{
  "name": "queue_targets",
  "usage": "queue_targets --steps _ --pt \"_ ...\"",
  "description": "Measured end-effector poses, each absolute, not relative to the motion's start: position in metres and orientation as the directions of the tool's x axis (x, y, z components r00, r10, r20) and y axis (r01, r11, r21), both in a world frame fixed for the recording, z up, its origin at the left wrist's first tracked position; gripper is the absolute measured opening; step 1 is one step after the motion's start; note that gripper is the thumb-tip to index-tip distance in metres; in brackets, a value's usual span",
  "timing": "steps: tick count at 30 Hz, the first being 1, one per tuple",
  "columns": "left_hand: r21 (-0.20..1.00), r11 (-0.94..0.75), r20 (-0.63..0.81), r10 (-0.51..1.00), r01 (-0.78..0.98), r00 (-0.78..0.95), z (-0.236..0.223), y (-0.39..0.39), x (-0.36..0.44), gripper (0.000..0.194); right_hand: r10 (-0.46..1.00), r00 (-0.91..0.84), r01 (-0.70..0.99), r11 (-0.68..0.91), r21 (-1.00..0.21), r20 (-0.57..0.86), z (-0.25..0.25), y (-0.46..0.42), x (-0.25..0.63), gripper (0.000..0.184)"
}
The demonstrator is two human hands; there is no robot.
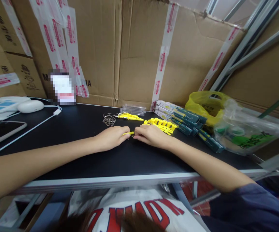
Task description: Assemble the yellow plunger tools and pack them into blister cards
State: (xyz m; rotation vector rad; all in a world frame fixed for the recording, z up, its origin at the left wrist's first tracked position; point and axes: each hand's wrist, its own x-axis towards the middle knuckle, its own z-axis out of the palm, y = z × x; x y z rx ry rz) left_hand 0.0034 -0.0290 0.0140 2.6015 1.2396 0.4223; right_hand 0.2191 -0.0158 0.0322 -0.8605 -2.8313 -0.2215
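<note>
Head view | left hand [112, 137]: fingers grasping yellow stick [129, 133] | right hand [152, 135]: fingers curled, grip unclear | yellow parts [162, 124] nearby on surface [129, 164]

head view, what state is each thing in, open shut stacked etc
Bare left hand: closed on a small yellow plastic piece
Bare right hand: fingers curled
Silvery wire loops: loosely heaped
Slim green-and-white boxes: mostly stacked
White rounded plastic case: shut
Pale-edged phone: flat, screen dark
Yellow plastic bag: upright, slumped
</note>
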Motion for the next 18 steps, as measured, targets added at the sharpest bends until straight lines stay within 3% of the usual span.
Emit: queue_targets --steps 4,7,18 --pt "0.360 -0.616 0.158 0.780 0.700 0.606 0.0159 -0.0303 0.0040 0.024 0.550 -0.809 0.552 0.832 -0.053 0.207 0.0334 -0.0159 0.2195 0.018" --pt "0.374 -0.623 0.159 0.773 0.687 0.614 0.0173 -0.0312 0.0043 0.025 0.550 -0.804 0.548 0.833 -0.075 0.224 0.0347 -0.0163 0.2201 0.017" --pt "0.431 -0.614 0.199 0.780 0.662 0.594 0.0142 -0.0296 0.0031 0.030 0.529 -0.779 0.609 0.765 0.208 0.336 0.0292 -0.0158 0.2190 0.023"
